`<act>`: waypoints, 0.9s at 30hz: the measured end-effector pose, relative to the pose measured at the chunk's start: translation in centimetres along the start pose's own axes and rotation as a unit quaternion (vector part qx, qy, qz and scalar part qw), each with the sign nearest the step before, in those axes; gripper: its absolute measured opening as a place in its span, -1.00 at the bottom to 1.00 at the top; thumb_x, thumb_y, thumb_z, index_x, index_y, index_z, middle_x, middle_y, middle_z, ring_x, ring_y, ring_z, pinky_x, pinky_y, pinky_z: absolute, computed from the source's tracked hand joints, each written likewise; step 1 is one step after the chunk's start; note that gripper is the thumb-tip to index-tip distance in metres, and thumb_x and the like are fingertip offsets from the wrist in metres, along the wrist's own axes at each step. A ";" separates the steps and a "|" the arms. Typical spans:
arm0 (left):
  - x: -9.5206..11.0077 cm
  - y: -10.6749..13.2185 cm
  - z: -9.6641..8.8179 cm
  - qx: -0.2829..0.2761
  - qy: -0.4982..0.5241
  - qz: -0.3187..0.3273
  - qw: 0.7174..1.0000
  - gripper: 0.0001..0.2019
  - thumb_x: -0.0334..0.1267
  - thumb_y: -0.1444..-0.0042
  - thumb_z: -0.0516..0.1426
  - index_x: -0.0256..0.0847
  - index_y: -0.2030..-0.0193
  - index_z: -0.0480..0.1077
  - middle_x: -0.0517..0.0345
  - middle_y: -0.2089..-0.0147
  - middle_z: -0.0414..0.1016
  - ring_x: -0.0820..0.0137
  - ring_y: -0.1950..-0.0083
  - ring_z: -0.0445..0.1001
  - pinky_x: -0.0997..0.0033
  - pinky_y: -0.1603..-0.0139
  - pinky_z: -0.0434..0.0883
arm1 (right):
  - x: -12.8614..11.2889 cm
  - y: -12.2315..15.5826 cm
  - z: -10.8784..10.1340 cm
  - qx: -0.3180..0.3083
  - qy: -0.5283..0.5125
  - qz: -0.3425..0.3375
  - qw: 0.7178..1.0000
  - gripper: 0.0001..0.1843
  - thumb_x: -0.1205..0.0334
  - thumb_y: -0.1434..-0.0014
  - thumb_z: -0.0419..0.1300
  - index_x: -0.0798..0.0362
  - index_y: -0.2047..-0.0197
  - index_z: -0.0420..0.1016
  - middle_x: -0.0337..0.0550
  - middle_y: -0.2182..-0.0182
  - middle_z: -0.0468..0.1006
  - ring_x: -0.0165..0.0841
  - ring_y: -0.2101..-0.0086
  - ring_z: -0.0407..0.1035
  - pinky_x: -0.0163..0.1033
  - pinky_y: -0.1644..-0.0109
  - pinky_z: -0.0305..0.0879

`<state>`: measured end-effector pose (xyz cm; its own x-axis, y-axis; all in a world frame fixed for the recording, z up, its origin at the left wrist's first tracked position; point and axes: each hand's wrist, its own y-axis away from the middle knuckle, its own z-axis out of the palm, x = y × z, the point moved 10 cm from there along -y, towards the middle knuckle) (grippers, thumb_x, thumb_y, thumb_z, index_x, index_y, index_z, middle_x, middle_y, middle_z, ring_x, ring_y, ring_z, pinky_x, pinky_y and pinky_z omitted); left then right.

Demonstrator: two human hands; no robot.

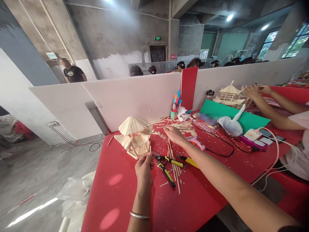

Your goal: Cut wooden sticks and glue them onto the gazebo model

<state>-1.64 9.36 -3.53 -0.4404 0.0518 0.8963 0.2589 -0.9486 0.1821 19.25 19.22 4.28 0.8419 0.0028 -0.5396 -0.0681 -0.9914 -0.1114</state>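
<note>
Left hand [144, 165] pinching a short stick [150, 149], yellow-and-black pliers [166, 174] at its three o'clock on red table [120, 196], tiered stick model [133, 139] at eleven, right hand [174, 134] at two, fingers curled, contents unclear, distant green sign [157, 38] at twelve reading "EXIT"

The left hand [144, 166] and the right hand [175, 134] were bare. The left forearm [144, 196] carried a narrow, shiny, silver-coloured bangle [139, 216]. On the right arm [217, 170], only the edge of a dark sleeve [291, 228] was visible.
</note>
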 end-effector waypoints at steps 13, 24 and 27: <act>0.4 0.2 0.2 0.001 -0.008 -0.001 1.000 -0.62 -0.04 0.36 0.43 -0.27 0.51 0.47 0.31 0.66 0.27 0.59 0.63 0.14 0.54 0.60 0.08 | 0.2 3.7 2.2 -0.089 0.034 -0.058 0.994 -0.56 -0.12 -0.24 0.14 0.02 0.47 0.56 -0.22 0.54 0.50 -0.36 0.49 0.34 -0.29 0.39 0.05; 0.4 0.5 0.5 -0.014 -0.010 0.001 1.000 -0.67 -0.07 0.30 0.42 -0.26 0.56 0.45 0.29 0.64 0.28 0.59 0.62 0.14 0.53 0.59 0.10 | 0.0 14.4 5.3 -0.176 0.049 -0.089 0.979 0.11 -0.38 0.10 0.30 0.02 -0.40 0.14 0.23 -0.20 0.30 0.19 -0.19 0.16 0.15 -0.21 0.10; 0.4 0.4 0.3 -0.005 -0.008 0.001 1.000 -0.66 -0.08 0.33 0.43 -0.26 0.54 0.47 0.30 0.64 0.28 0.59 0.62 0.14 0.53 0.59 0.10 | 0.1 15.5 6.5 -0.207 0.048 -0.046 0.976 0.28 -0.30 0.20 0.39 0.05 -0.45 -0.02 0.30 -0.34 0.08 0.30 -0.29 -0.07 0.29 -0.29 -0.09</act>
<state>-1.44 9.09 -2.98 -0.4262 0.0542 0.9030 0.2509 -0.9519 0.1756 14.86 4.72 -2.92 0.8820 0.1011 -0.4602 0.2154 -0.9552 0.2029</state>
